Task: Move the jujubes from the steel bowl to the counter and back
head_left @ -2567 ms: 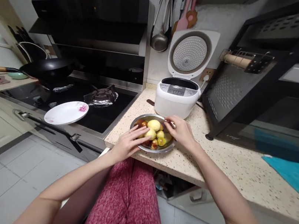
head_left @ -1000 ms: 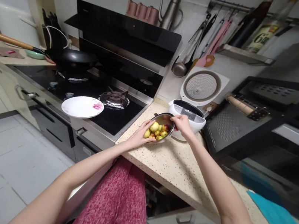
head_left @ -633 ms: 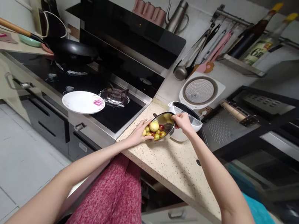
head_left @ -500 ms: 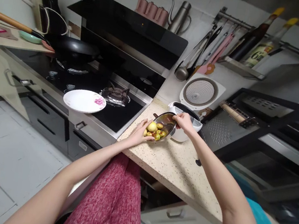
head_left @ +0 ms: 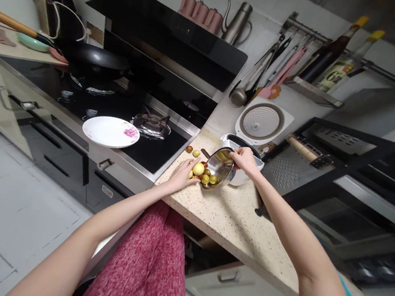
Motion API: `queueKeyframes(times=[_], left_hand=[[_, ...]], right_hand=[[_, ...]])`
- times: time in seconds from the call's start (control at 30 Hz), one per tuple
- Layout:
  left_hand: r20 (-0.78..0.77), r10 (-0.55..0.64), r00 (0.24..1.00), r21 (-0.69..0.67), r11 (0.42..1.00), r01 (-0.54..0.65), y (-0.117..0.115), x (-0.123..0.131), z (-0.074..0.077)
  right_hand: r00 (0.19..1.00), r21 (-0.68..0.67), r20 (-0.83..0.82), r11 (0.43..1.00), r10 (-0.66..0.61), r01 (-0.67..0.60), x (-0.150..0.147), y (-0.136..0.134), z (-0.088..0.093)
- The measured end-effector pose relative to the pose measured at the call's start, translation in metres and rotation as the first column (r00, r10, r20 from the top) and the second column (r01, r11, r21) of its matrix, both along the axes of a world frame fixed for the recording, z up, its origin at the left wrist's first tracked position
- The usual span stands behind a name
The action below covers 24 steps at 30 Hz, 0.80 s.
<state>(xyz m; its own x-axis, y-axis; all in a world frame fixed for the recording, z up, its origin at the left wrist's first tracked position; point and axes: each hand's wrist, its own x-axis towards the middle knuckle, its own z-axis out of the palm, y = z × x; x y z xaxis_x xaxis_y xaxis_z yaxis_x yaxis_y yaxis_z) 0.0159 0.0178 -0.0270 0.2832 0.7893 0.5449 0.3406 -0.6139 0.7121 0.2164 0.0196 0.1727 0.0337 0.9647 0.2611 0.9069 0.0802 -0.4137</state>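
A shiny metal bowl (head_left: pixel 225 164) is tipped on its side over the counter, its mouth toward the left. My right hand (head_left: pixel 244 161) grips its upper rim with closed fingers. Small round fruits (head_left: pixel 205 179), yellow-green and reddish-brown like jujubes, lie at the bowl's mouth and inside its lower wall. My left hand (head_left: pixel 181 175) is cupped at the left of these fruits, fingers apart and touching some of them. Two loose fruits (head_left: pixel 192 151) rest on the counter beyond my left hand. A short brown piece (head_left: pixel 205 153) shows behind the bowl; I cannot tell what it belongs to.
A white plate (head_left: pixel 111 132) with a pink flower sits at the front of the gas stove (head_left: pixel 152 153). Behind it stands a black wok (head_left: pixel 95 61). An open-lidded white rice cooker (head_left: pixel 239 176) is directly behind the bowl. Utensils (head_left: pixel 264 74) hang on the wall; an oven (head_left: pixel 352 206) stands right.
The bowl has tipped further to the left. Fruits have rolled out, two of them onto the counter beyond my left hand. My left hand stays cupped at the mouth.
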Motion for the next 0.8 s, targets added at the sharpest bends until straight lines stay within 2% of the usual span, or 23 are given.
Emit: queueKeyframes(times=[0.27,0.43,0.53,0.63,0.7,0.8], left_hand=[[-0.021,0.004,1.0,0.035,0.999,-0.003,-0.001,0.0,0.001],[-0.091,0.029,0.995,0.119,0.993,-0.018,-0.007,0.001,0.01],[-0.173,-0.02,0.985,0.212,0.976,0.057,-0.013,0.003,0.017],[-0.266,-0.132,0.955,0.3,0.93,0.212,-0.02,0.004,0.023],[-0.312,-0.195,0.93,0.327,0.897,0.298,-0.023,0.005,0.025],[-0.358,-0.221,0.907,0.333,0.877,0.345,-0.026,0.007,0.026]], right_hand=[[0.993,0.088,0.122,0.996,0.005,-0.016,-0.008,-0.016,0.004],[0.987,0.118,0.163,0.993,-0.006,-0.013,-0.011,-0.027,0.003],[0.977,0.176,0.213,0.984,-0.025,-0.013,-0.006,-0.036,0.003],[0.967,0.239,0.252,0.971,-0.044,-0.018,0.007,-0.05,0.003],[0.975,0.256,0.221,0.967,-0.041,-0.018,0.02,-0.064,0.003],[0.995,0.258,0.096,0.966,0.002,-0.027,0.042,-0.092,-0.001]])
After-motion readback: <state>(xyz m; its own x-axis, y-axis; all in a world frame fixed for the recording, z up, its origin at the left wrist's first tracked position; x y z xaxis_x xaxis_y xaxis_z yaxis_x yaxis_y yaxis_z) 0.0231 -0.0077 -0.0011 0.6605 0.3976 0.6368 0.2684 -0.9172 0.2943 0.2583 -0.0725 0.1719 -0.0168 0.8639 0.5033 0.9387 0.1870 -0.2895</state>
